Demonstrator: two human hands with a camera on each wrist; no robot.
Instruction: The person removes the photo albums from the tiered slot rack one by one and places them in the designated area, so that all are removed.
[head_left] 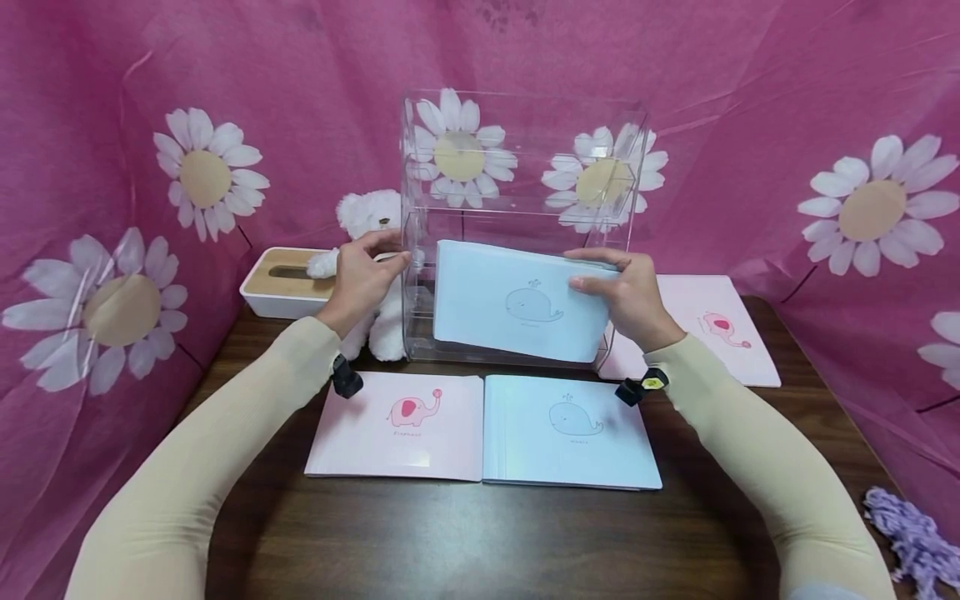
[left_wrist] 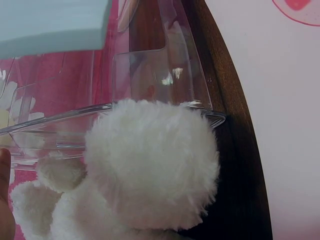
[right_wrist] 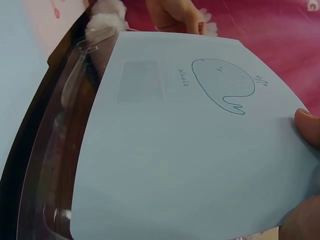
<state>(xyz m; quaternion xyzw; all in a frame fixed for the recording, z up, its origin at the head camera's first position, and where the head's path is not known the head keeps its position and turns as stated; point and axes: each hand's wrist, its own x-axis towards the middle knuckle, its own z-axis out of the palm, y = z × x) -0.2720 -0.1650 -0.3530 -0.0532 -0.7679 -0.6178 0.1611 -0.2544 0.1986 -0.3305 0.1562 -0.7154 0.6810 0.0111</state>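
Note:
My right hand grips the right end of a pale blue booklet with a whale drawing, thumb on its front cover. The booklet is tilted at the lower opening of a clear acrylic rack. How far it reaches inside is hard to tell. At the rack's left side, my left hand holds the edge between thumb and fingers. In the right wrist view the held booklet's cover fills most of the picture. The left wrist view shows the rack's clear edge beside white plush.
A pink elephant booklet and another blue whale booklet lie side by side in front. More pink booklets lie right of the rack. A white plush toy and a wooden-lidded box stand left. Purple yarn lies far right.

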